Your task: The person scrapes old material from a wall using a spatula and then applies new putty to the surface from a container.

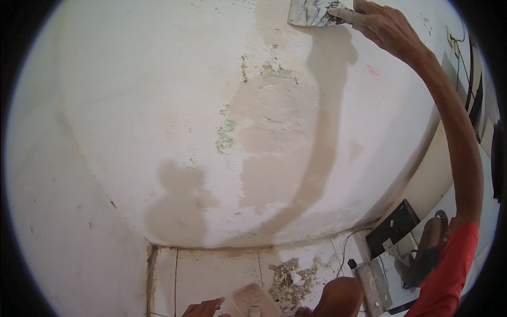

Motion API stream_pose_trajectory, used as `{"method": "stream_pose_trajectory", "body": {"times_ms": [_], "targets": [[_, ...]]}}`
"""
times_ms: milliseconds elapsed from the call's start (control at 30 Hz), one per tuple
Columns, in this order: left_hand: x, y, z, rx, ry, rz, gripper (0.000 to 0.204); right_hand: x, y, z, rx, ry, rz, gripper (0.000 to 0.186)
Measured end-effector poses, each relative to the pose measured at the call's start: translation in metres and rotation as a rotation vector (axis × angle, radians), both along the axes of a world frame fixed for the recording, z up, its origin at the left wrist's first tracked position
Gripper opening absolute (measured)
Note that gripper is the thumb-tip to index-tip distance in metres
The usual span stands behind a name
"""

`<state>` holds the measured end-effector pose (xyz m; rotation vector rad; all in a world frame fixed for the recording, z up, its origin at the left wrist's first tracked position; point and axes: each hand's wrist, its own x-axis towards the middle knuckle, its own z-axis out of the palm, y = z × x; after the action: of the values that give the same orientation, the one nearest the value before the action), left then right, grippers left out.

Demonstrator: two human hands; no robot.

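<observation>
My right hand [388, 26] is raised high against the white wall [142, 95], closed around a wide putty knife [312, 13]. The knife's blade, streaked with dark and whitish marks, lies at the wall's upper part. Below it runs a beige filled patch [277, 179] with rough ridges, edged by flaking green spots [225, 136]. At the lower edge my left hand [203, 307] shows only in part, its visible fingers stretched out with nothing seen in them. Beside it sits a beige plastic tray [254, 296] with a small flat piece in it.
A heap of broken plaster [290, 282] lies on the tiled floor [216, 274], by my bent knee [340, 297]. A black flat box [392, 228], a cable [344, 253] and a dark bundled object [425, 251] are at the right. A wall socket with wires [452, 41] is at upper right.
</observation>
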<state>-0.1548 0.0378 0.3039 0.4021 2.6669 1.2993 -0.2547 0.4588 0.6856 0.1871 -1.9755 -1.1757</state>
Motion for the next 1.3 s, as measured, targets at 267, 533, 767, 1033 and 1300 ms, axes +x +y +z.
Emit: {"method": "stream_pose_trajectory", "body": {"times_ms": [267, 533, 767, 1033, 1300], "targets": [[0.002, -0.001, 0.006, -0.067, -0.009, -0.023, 0.064, 0.001, 0.096, -0.062, -0.021, 0.146, 0.027, 0.053], [0.004, -0.007, 0.009, -0.171, -0.061, -0.031, 0.066, 0.036, 0.036, -0.115, -0.656, 0.234, 0.216, 0.042], [0.005, -0.014, -0.004, -0.107, -0.106, 0.004, 0.067, -0.042, -0.026, -0.094, -0.564, 0.272, 0.339, 0.039], [0.006, -0.013, 0.005, -0.103, -0.1, 0.049, 0.062, 0.01, -0.013, -0.161, -0.545, 0.112, 0.121, 0.048], [0.002, -0.011, -0.003, -0.014, -0.027, 0.004, 0.061, -0.051, 0.009, -0.112, -0.017, 0.136, 0.274, 0.066]]}}
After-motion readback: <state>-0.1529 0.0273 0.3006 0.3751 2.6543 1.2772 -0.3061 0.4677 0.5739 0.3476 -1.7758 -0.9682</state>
